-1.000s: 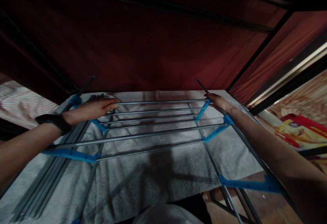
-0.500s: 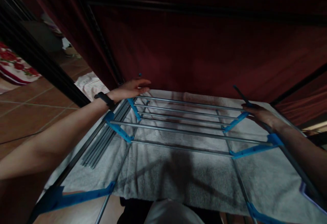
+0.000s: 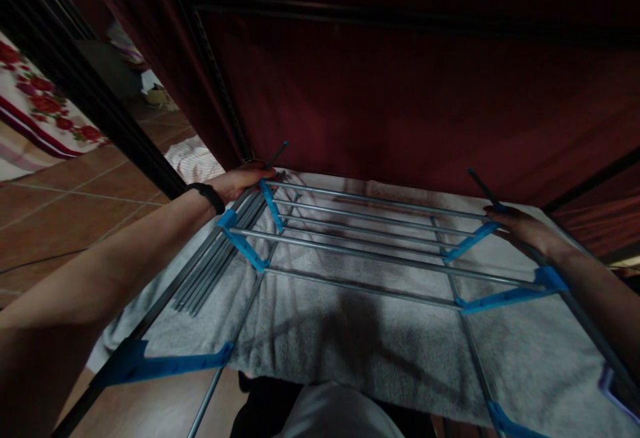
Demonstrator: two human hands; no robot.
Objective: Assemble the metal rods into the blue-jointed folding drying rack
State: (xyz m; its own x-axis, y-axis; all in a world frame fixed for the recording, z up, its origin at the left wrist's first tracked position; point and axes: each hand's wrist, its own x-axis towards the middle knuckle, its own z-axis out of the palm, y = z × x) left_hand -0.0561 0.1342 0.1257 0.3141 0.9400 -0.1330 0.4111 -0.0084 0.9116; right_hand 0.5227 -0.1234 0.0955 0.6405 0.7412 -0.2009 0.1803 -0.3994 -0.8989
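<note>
A partly assembled rack of grey metal tubes [image 3: 350, 248] and blue plastic brackets [image 3: 245, 248] stands over a grey towel. At its far left corner, my left hand [image 3: 247, 179] is closed around the side tube, right beside a blue bracket [image 3: 273, 206]. My right hand [image 3: 520, 226] wraps the opposite side tube at the far right bracket [image 3: 473, 239]; its fingers are partly hidden. Both side tubes stick out past the hands, with blue tips [image 3: 285, 144]. Several loose grey tubes [image 3: 213, 261] lie side by side on the towel, under the rack's left side.
The grey towel [image 3: 400, 345] covers the surface under the rack. A dark red curtain [image 3: 400, 111] on a black frame rises just behind. Tiled floor [image 3: 100, 205] and a floral cloth [image 3: 45, 101] show at left. A purple-edged object [image 3: 617, 391] lies at lower right.
My left hand has come down from an open pose above the corner and closed on the left side tube. My right hand stays on its tube. The view has shifted slightly.
</note>
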